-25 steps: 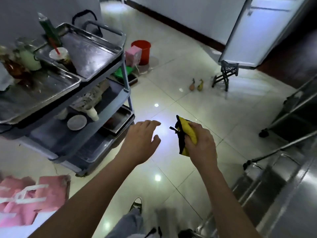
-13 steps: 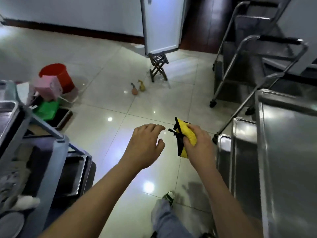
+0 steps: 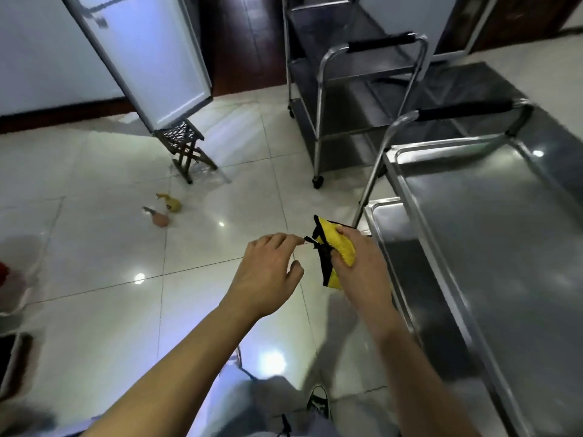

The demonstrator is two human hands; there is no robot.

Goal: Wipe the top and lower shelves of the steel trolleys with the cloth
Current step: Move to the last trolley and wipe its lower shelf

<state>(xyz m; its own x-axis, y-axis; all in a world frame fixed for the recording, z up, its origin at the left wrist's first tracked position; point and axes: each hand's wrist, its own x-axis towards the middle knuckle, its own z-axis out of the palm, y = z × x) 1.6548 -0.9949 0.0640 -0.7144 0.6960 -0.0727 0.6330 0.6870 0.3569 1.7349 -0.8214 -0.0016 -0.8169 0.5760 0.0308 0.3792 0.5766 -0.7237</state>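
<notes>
Bunched into a wad, the yellow cloth (image 3: 337, 247) with black edging sits in the right hand (image 3: 359, 272), whose fingers curl round it, held in the air above the tiled floor (image 3: 110, 253) just left of the near steel trolley (image 3: 492, 234). The left hand (image 3: 268, 272) hovers close beside it with fingers loosely curled and holding nothing; its fingertips are near the cloth's black corner, and I cannot tell whether they touch it. The near trolley's top shelf is bare and shiny, with a lower tray edge showing beneath it. A second steel trolley (image 3: 350, 86) stands farther back. A small folding stool (image 3: 186, 149) and two little toy-like objects (image 3: 165, 209) lie on the floor to the left.
</notes>
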